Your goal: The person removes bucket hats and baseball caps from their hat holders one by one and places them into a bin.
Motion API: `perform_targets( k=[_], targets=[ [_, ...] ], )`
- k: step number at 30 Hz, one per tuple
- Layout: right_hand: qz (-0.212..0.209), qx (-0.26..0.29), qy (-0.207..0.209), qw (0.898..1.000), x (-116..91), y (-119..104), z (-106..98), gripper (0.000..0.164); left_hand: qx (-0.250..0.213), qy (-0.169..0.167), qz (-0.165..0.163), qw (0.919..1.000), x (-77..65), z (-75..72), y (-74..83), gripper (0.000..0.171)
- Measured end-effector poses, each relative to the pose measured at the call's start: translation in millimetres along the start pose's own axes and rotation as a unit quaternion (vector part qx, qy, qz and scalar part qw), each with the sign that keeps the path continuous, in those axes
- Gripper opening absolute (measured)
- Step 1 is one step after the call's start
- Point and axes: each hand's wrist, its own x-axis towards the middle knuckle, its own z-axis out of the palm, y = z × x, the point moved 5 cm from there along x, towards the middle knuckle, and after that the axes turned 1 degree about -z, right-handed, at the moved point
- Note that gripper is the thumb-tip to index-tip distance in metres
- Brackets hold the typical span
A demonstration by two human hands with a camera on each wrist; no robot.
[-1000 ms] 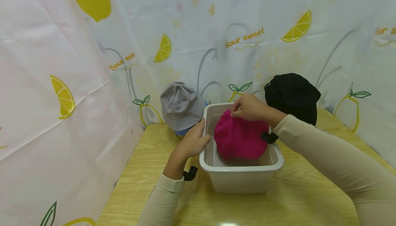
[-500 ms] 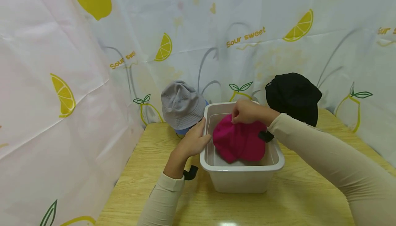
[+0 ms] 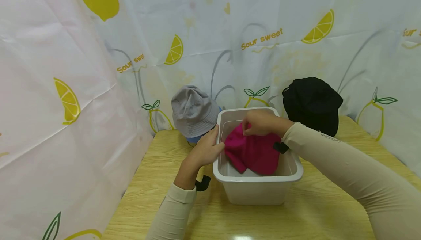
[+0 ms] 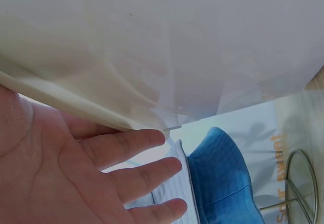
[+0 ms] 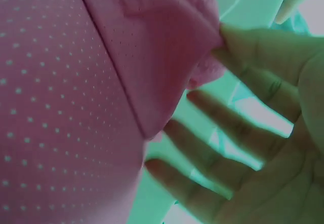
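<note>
A magenta cap (image 3: 260, 156) hangs inside a white plastic bin (image 3: 256, 192) in the head view. My right hand (image 3: 260, 123) pinches the cap's cloth; the right wrist view shows thumb and forefinger on a fold of the pink cap (image 5: 162, 46), the other fingers spread loosely. On the bin's left rim, my left hand (image 3: 205, 150) holds on with the thumb over the edge. In the left wrist view the fingers of my left hand (image 4: 76, 168) lie outside the bin (image 4: 202, 46), fairly straight.
Behind the bin on the left, a grey bucket hat (image 3: 194, 110) sits over a blue bucket hat (image 4: 223, 178). A black cap (image 3: 312, 105) stands at the back right. A metal wire stand (image 4: 304, 183) shows in the left wrist view. The wooden table (image 3: 158, 181) meets a lemon-print cloth (image 3: 210, 21).
My right hand has moved down and slightly left, lowering the magenta cap deeper into the bin. The left hand stays on the rim.
</note>
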Motion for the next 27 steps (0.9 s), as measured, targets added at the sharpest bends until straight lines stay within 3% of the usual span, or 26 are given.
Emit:
perform_targets(
  k=[5,9,13,16,20,27],
  targets=[
    [-0.043,0.006,-0.032,0.999,-1,-7,7,0.007,-0.007,-0.002,0.0,1.0,-0.5,0.2,1.7,0.085],
    [-0.018,0.017,-0.101,0.995,-6,-8,17,0.039,-0.016,-0.004,0.002,0.9999,-0.7,0.7,2.2,0.084],
    [0.029,0.022,-0.183,0.982,-12,-7,29,0.073,-0.014,-0.005,0.003,0.9999,-0.1,0.9,1.5,0.084],
    [0.054,0.019,-0.214,0.975,-15,-8,33,0.089,-0.009,-0.005,-0.001,1.0,0.2,0.7,1.0,0.085],
    [0.069,0.001,-0.235,0.97,-15,-9,37,0.099,-0.012,-0.006,-0.005,0.9999,-0.1,1.0,0.1,0.084],
    [0.072,0.001,-0.27,0.96,-15,-8,46,0.102,-0.022,-0.009,-0.003,0.9997,-1.0,1.4,0.5,0.083]
  ],
)
